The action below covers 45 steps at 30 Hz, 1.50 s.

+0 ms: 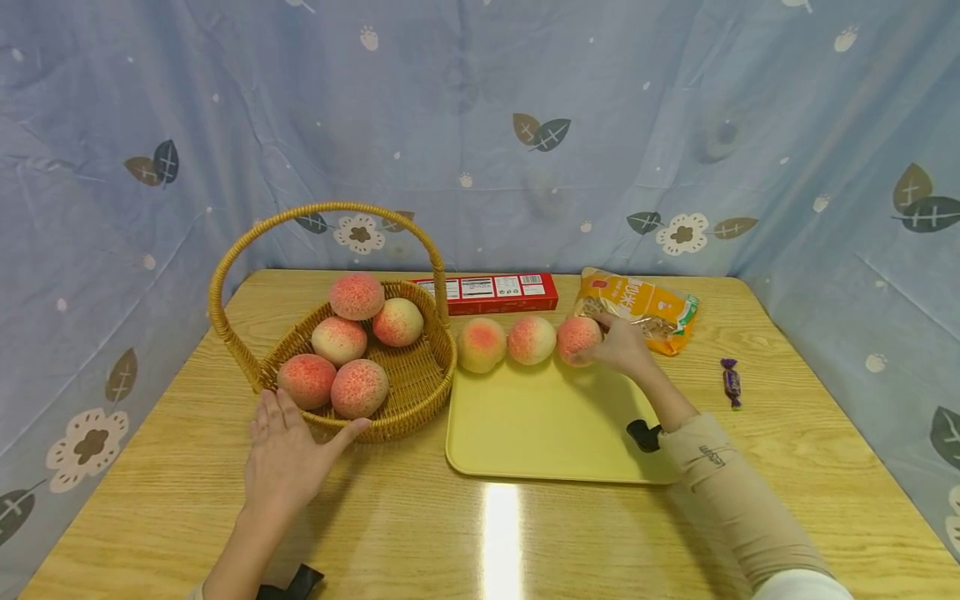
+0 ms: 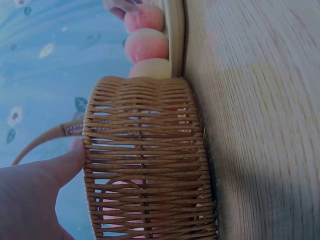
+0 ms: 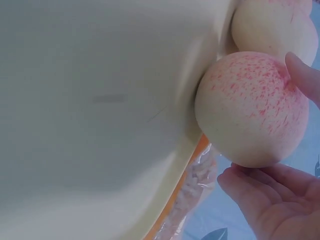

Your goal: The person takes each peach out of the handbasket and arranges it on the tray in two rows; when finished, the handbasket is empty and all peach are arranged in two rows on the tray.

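Note:
My right hand point(image 1: 621, 343) holds a pink-speckled peach point(image 3: 252, 110) at the back right of the yellow tray point(image 1: 540, 433). In the right wrist view the thumb lies on one side of it and the fingers on the other. A pale peach point(image 1: 532, 340) and a yellowish one point(image 1: 482, 345) stand beside it in a row. My left hand point(image 1: 283, 454) rests at the front rim of the wicker basket point(image 1: 420, 408), fingers fairly straight, its thumb point(image 2: 72, 160) touching the rim. Several peaches point(image 1: 339, 340) lie inside the basket, under its tall arched handle point(image 1: 330, 208).
A red box point(image 1: 543, 292) lies behind the tray. To its right is an orange snack bag point(image 1: 660, 310), partly behind the right hand. A purple-wrapped candy point(image 1: 731, 383) lies on the wooden table point(image 1: 397, 533) at the right. A blue curtain point(image 1: 465, 125) hangs behind.

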Each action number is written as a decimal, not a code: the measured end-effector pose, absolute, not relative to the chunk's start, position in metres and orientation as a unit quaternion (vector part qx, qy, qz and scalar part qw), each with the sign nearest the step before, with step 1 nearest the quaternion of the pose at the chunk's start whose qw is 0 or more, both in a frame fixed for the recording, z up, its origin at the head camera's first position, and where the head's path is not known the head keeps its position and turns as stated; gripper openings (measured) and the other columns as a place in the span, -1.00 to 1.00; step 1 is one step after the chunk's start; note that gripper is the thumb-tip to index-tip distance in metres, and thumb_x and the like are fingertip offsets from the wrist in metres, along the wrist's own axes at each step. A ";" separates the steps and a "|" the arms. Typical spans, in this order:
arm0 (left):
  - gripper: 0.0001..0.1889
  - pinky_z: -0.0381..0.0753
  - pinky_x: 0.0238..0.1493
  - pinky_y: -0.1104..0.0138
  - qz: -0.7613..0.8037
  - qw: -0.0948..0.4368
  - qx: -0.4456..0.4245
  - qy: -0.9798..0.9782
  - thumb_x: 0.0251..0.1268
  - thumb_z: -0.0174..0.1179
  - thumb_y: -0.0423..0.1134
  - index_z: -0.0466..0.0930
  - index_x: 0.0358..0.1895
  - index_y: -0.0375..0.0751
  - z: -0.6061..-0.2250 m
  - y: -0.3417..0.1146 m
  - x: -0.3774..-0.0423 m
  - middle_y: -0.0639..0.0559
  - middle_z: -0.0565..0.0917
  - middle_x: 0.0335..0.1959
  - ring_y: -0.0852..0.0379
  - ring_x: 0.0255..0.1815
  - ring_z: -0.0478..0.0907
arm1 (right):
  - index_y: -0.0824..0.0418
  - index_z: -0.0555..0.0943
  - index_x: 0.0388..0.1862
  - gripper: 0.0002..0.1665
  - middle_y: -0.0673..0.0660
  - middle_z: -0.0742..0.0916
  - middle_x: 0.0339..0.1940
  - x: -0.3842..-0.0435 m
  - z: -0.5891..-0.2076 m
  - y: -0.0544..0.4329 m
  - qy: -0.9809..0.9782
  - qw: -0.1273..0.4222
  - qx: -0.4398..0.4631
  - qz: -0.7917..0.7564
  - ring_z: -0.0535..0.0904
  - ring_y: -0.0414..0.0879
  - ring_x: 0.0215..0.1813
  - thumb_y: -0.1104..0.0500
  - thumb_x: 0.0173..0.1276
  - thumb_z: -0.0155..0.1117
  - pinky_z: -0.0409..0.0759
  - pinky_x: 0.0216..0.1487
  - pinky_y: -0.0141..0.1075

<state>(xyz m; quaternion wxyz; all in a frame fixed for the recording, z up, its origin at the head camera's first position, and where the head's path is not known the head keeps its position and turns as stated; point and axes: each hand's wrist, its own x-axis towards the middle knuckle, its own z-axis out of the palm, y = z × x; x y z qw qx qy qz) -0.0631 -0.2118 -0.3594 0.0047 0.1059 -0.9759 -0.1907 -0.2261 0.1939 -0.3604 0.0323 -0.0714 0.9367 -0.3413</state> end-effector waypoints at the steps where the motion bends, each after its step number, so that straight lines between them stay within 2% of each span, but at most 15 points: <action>1: 0.32 -0.15 0.40 -0.23 -0.191 0.003 0.106 -0.976 0.18 -0.05 0.52 -0.40 0.38 -0.74 -0.360 -0.212 -0.063 -0.68 -0.35 0.39 -0.57 0.44 -0.28 | 0.52 0.35 0.34 0.03 0.50 0.56 0.17 -0.226 -0.360 0.194 0.938 0.032 -0.072 -0.337 0.49 0.35 0.17 0.10 -0.05 0.59 0.50 0.14 0.13; 10: 0.30 -0.16 0.40 -0.24 -0.196 0.017 0.107 -0.975 0.20 -0.02 0.48 -0.37 0.38 -0.76 -0.359 -0.212 -0.061 -0.69 -0.32 0.39 -0.57 0.43 -0.27 | 0.54 0.25 0.40 0.05 0.50 0.45 0.30 -0.224 -0.354 0.189 0.937 0.015 -0.088 -0.339 0.39 0.37 0.27 0.15 0.01 0.55 0.44 0.20 0.15; 12: 0.30 -0.16 0.40 -0.23 -0.194 0.014 0.108 -0.975 0.20 -0.02 0.49 -0.37 0.38 -0.75 -0.359 -0.213 -0.061 -0.69 -0.32 0.39 -0.57 0.43 -0.27 | 0.52 0.27 0.40 0.02 0.48 0.45 0.31 -0.221 -0.349 0.184 0.934 -0.003 -0.097 -0.343 0.45 0.37 0.17 0.17 0.03 0.54 0.47 0.13 0.12; 17: 0.33 -0.17 0.40 -0.23 -0.191 -0.007 0.115 -0.975 0.18 -0.05 0.52 -0.42 0.38 -0.73 -0.358 -0.213 -0.060 -0.66 -0.38 0.40 -0.56 0.44 -0.30 | 0.45 0.35 0.38 -0.07 0.39 0.47 0.33 -0.212 -0.336 0.161 0.908 -0.028 -0.127 -0.397 0.48 0.33 0.21 0.19 0.07 0.55 0.48 0.20 0.06; 21: 0.33 -0.14 0.39 -0.24 -0.192 -0.010 0.116 -0.974 0.18 -0.06 0.53 -0.42 0.38 -0.73 -0.359 -0.213 -0.060 -0.66 -0.38 0.40 -0.55 0.44 -0.30 | 0.41 0.40 0.36 -0.15 0.34 0.50 0.33 -0.207 -0.329 0.136 0.864 -0.012 -0.173 -0.473 0.39 0.24 0.35 0.28 0.10 0.53 0.39 0.31 -0.04; 27: 0.32 -0.12 0.39 -0.25 -0.196 0.001 0.113 -0.974 0.19 -0.03 0.50 -0.39 0.39 -0.74 -0.360 -0.213 -0.060 -0.67 -0.35 0.40 -0.55 0.44 -0.29 | 0.41 0.43 0.34 -0.17 0.31 0.53 0.31 -0.204 -0.321 0.096 0.824 0.018 -0.242 -0.511 0.42 0.18 0.34 0.29 0.08 0.54 0.41 0.31 -0.11; 31: 0.33 -0.17 0.40 -0.23 -0.198 -0.013 0.115 -0.973 0.17 -0.07 0.53 -0.44 0.39 -0.71 -0.360 -0.212 -0.060 -0.63 -0.40 0.41 -0.53 0.45 -0.34 | 0.34 0.45 0.35 -0.14 0.24 0.54 0.32 -0.204 -0.317 0.066 0.827 0.041 -0.268 -0.493 0.45 0.15 0.33 0.22 0.06 0.58 0.44 0.28 -0.11; 40: 0.32 -0.15 0.38 -0.26 -0.193 -0.007 0.111 -0.975 0.19 -0.07 0.52 -0.41 0.39 -0.73 -0.359 -0.212 -0.061 -0.65 -0.37 0.41 -0.55 0.45 -0.31 | 0.26 0.46 0.36 -0.11 0.18 0.58 0.28 -0.199 -0.326 0.001 0.862 0.080 -0.325 -0.381 0.54 0.06 0.22 0.05 0.06 0.59 0.51 0.20 -0.19; 45: 0.31 -0.13 0.37 -0.28 -0.191 -0.002 0.110 -0.975 0.20 -0.07 0.51 -0.39 0.38 -0.74 -0.359 -0.212 -0.062 -0.66 -0.35 0.40 -0.56 0.44 -0.29 | 0.27 0.46 0.35 -0.12 0.16 0.60 0.27 -0.196 -0.338 -0.029 0.865 0.091 -0.357 -0.341 0.48 0.00 0.31 0.05 0.06 0.58 0.47 0.24 -0.26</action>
